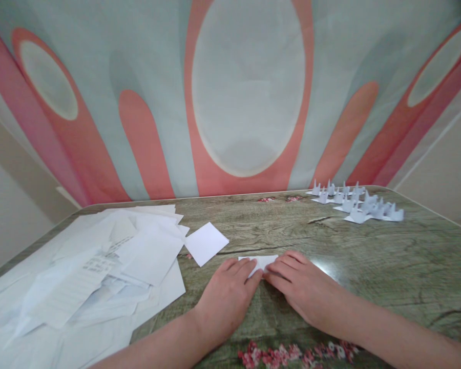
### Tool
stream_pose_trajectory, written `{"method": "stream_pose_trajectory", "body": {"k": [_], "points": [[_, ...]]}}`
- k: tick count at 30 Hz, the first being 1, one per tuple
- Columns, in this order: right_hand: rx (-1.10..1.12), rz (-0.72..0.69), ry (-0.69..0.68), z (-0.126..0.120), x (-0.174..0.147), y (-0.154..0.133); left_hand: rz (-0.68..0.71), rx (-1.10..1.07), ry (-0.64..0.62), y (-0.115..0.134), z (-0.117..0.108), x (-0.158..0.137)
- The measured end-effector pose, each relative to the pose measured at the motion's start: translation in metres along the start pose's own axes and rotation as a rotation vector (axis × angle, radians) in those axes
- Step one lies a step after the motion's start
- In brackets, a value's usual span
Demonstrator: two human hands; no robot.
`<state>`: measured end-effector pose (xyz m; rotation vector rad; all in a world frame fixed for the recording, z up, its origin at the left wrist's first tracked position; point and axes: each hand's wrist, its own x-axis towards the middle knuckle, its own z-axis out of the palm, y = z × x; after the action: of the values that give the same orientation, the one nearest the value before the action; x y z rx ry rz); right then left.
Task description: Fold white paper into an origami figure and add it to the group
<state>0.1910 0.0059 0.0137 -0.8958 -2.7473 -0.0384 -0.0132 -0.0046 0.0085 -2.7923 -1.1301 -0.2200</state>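
At the near edge of the view, a band of pink flower print (269, 354) runs across the wood-patterned table (392, 271). Just beyond it the person's two bare forearms reach in from either side, and the hands meet near the middle. The left hand (230, 289) and the right hand (301, 284) both grasp a small white folded paper (261, 263), which lies low at the table surface between them. The left fingers cover its left part and the right fingers its right end, the thumbs coming close together along its near side; its long far edge shows straight between the hands, while much of the rest is hidden beneath the fingers.

To the left spreads a broad, untidy pile of white sheets (157, 246), overlapping at many angles, a few of them bearing printed marks too blurred to read. Between the pile and the left hand, slightly farther off, a white paper square (207, 244) lies flat, turned cornerwise.

Toward the far right of the table stands a cluster of small white folded figures (357, 215), with pointed parts sticking up. Behind the table's far edge rises a grey-green backdrop (165, 66) with coral shapes and a large pale oval.
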Motion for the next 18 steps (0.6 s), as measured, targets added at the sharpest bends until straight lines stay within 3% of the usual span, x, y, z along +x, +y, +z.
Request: {"method": "stream_pose_trajectory", "body": {"k": [18], "points": [[-0.160, -0.034, 0.012, -0.0019, -0.0007, -0.0076, 0.010, 0.019, -0.052, 0.0013, -0.0042, 0.0000]]}}
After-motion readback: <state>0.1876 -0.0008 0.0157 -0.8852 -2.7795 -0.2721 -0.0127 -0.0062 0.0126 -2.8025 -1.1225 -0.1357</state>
